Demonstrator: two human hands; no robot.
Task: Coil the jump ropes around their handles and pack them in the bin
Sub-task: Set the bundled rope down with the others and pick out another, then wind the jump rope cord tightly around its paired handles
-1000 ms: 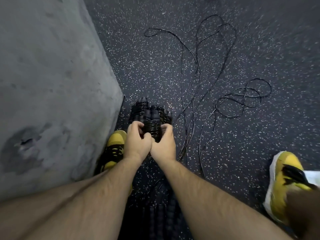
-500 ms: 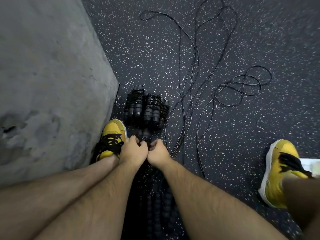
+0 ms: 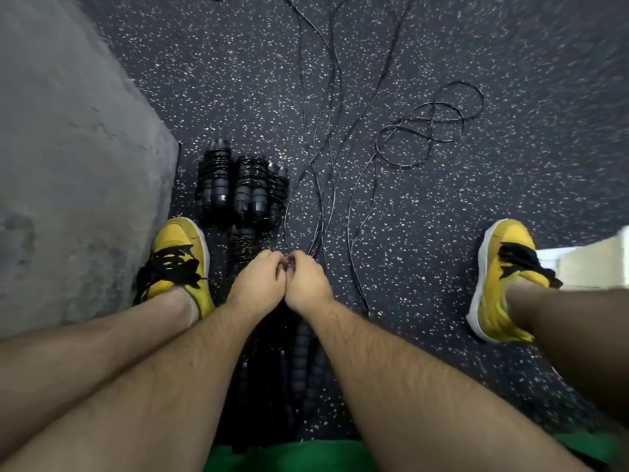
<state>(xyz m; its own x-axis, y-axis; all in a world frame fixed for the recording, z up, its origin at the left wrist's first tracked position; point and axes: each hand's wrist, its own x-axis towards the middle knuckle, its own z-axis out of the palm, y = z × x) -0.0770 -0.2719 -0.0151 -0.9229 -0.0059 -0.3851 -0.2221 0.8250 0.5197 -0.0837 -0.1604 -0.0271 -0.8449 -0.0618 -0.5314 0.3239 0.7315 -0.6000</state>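
My left hand (image 3: 257,282) and my right hand (image 3: 306,284) are pressed together low over the floor, fingers curled round a black coiled jump rope (image 3: 242,243) whose wrapped handles stick out past my left fingers. Beyond it lie three finished rope bundles (image 3: 240,189) side by side. Loose black ropes (image 3: 326,158) trail away across the floor, one ending in a loop pile (image 3: 429,124). More black handles (image 3: 301,362) lie between my forearms. What my fingertips pinch is hidden.
A grey concrete wall (image 3: 68,158) rises at the left. My yellow shoes stand at the left (image 3: 180,264) and right (image 3: 500,277). A white box edge (image 3: 592,264) shows at the far right. Green fabric (image 3: 292,454) fills the bottom edge.
The view has tilted down and my hands have drawn back toward me with the coiled rope, away from the three bundles. The left shoe now shows fully.
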